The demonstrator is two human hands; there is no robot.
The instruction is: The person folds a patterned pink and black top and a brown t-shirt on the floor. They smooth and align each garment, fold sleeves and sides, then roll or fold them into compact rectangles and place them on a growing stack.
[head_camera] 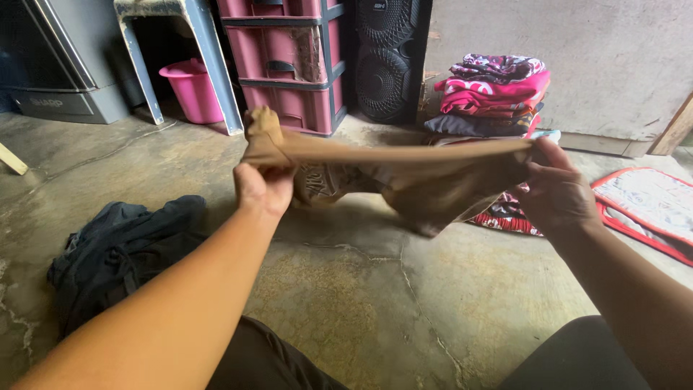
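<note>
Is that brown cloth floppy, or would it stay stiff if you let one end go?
Probably floppy: the brown cloth sags in folds below the edge stretched between the left hand and the right hand. It looks thin and likely light. Let go at one end, it would probably droop and hang.
</note>
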